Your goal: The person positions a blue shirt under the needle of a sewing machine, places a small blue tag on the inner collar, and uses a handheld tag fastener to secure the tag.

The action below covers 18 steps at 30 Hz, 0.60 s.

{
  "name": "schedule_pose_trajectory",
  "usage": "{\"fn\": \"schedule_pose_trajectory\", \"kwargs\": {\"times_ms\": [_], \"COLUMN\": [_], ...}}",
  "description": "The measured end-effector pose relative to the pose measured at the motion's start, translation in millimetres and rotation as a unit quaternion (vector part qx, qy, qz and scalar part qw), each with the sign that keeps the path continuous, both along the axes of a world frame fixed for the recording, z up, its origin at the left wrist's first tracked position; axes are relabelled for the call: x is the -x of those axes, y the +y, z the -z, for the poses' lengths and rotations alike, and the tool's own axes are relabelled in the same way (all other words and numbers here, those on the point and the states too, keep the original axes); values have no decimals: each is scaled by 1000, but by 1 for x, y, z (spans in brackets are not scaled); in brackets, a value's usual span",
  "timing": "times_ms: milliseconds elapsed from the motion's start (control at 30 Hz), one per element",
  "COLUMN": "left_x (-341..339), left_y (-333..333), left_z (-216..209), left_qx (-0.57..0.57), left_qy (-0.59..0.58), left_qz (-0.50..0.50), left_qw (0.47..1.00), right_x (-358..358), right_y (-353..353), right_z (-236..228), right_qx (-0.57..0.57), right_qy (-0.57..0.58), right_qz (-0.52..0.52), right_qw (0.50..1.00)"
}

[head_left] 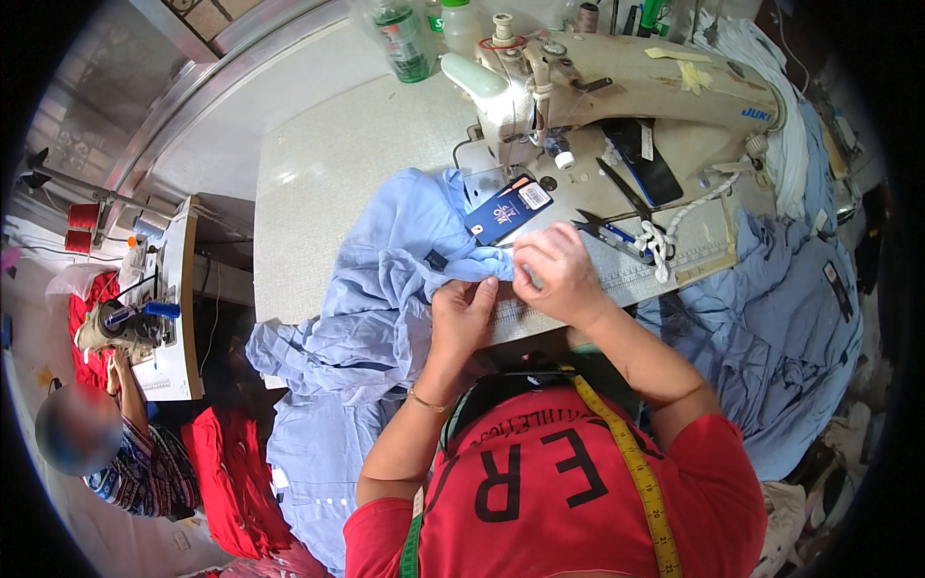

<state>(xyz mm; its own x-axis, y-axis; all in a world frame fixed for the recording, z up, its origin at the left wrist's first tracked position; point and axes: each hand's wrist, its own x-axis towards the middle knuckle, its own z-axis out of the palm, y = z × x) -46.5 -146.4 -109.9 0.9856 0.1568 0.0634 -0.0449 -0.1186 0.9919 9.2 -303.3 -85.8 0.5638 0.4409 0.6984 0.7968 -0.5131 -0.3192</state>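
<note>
Blue cloth (385, 241) could slip away

It lies bunched on the pale table (308, 193), in front of the sewing machine (655, 96), and flops over the near edge. The left hand (464, 313) pinches its edge between thumb and finger. The right hand (557, 275) seems to squeeze the end of that same strip, though its bent fingers hide the very tip.

The cloth looks thin and soft, so it could slide out if either of the 2 pinches goes loose. The part over the edge might pull the rest down by its weight. A dark blue tag (509, 209) lies right by the cloth, and a hard tug could drag or bend it. The snips (607, 233) have their points just beside the right hand, so a quick reach could poke a finger. A knotted white cord (658, 246) lies by their other end and might get tangled.
</note>
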Motion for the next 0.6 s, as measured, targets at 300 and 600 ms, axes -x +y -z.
{"fn": "schedule_pose_trajectory", "kwargs": {"times_ms": [300, 600], "left_x": [-1, 0], "left_y": [4, 4], "left_z": [1, 0], "left_qx": [55, 39], "left_qy": [42, 41], "left_qz": [3, 23], "left_qw": [998, 998], "right_x": [0, 2], "right_y": [-7, -3], "right_z": [-7, -3], "right_qx": [-146, 30], "right_qy": [277, 37], "right_qz": [-120, -65], "right_qw": [942, 997]}}
